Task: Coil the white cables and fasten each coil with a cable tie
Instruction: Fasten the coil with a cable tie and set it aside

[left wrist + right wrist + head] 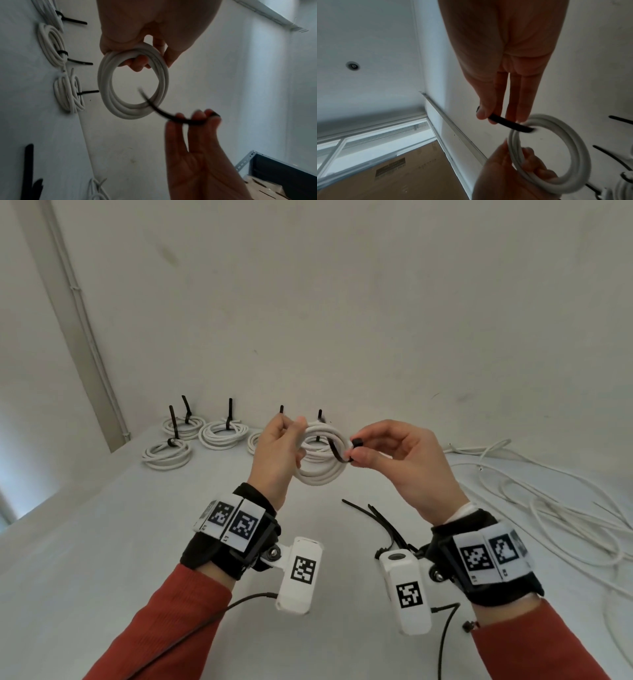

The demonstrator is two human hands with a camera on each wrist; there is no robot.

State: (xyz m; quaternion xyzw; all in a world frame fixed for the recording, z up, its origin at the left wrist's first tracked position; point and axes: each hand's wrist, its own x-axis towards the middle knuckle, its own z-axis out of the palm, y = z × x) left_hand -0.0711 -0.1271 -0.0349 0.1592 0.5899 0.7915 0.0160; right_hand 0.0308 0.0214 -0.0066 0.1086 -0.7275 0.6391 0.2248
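Observation:
My left hand (279, 445) grips a coil of white cable (320, 475) and holds it up above the table; the same coil (132, 86) hangs from the fingers in the left wrist view. My right hand (387, 450) pinches a black cable tie (337, 451) at its head end. The tie (171, 115) curves from the right fingertips into the coil's opening and crosses its strands. In the right wrist view the tie (510, 123) reaches the rim of the coil (549, 150).
Several tied coils (222, 433) with upright black tie tails sit at the table's back by the wall. Loose white cables (548, 508) sprawl on the right. Spare black ties (383, 525) lie under my right wrist. The white table (102, 542) stretches left.

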